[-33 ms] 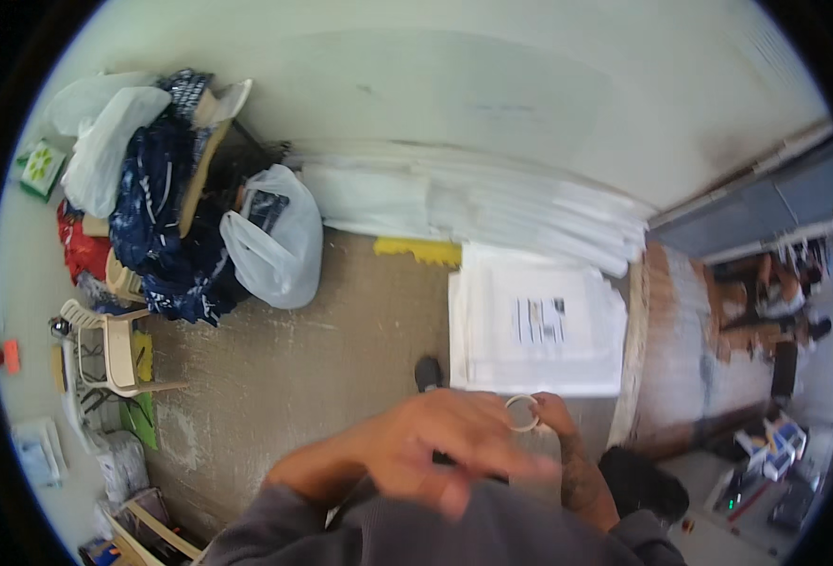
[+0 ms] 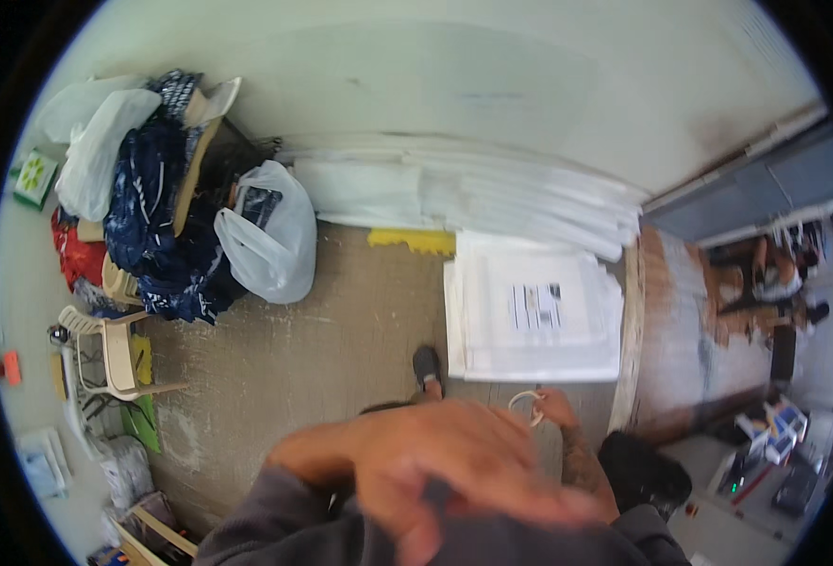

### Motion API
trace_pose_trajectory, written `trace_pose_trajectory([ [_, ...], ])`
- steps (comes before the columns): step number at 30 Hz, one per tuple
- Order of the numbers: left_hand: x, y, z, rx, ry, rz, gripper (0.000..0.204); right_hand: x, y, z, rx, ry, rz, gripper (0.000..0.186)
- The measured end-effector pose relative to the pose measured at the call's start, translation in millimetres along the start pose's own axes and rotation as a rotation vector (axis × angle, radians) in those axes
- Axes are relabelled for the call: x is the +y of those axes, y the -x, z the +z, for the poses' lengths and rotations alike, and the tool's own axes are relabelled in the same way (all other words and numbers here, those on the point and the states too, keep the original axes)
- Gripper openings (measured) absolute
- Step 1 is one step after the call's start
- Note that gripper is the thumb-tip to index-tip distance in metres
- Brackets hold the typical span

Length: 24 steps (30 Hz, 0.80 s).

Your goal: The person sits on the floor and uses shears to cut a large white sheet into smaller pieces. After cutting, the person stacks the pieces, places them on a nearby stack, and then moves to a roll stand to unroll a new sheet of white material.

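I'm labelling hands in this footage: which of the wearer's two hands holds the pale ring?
The right hand, farther from the camera, holds the pale ring; the left hand, nearer and blurred, shows none.

Your sleeves point(image 2: 256, 519) are dark grey, and the ring point(image 2: 522, 394) is cream. Before you, the sheets point(image 2: 492, 349) are white with black print, the strip point(image 2: 412, 241) is yellow, the chair point(image 2: 119, 351) beige.
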<state>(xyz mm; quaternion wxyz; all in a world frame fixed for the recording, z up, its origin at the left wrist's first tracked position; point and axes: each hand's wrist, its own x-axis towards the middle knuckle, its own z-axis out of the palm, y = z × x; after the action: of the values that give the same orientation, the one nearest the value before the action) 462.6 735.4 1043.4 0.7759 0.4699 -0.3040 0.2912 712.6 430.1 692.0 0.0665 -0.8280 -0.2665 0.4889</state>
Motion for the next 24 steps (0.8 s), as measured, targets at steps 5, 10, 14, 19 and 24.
trace_pose_trajectory([
  [5, 11.3, -58.0, 76.3, -0.400, 0.428, -0.130, 0.044, 116.9, 116.3, 73.4, 0.472, -0.692, 0.208, 0.030],
  [10, -1.9, -41.9, 141.1, -0.585, 0.631, -0.288, 0.043, 152.9, 231.7, 211.3, 0.771, -1.170, 0.439, 0.029],
  [14, 7.8, -5.3, 175.2, -0.708, 0.640, -0.454, 0.044, 155.0, 334.2, 395.0, 0.766, -1.089, 0.474, 0.029],
  [19, -39.9, 111.8, 182.4, -0.605, -0.634, -0.954, 0.054, 151.5, 446.4, 587.8, 0.605, -1.407, 0.945, 0.030],
  [24, -17.8, 352.1, 57.9, -0.892, -1.135, -1.638, 0.047, 133.5, 448.6, 632.8, 0.648, -1.473, 0.746, 0.021],
])
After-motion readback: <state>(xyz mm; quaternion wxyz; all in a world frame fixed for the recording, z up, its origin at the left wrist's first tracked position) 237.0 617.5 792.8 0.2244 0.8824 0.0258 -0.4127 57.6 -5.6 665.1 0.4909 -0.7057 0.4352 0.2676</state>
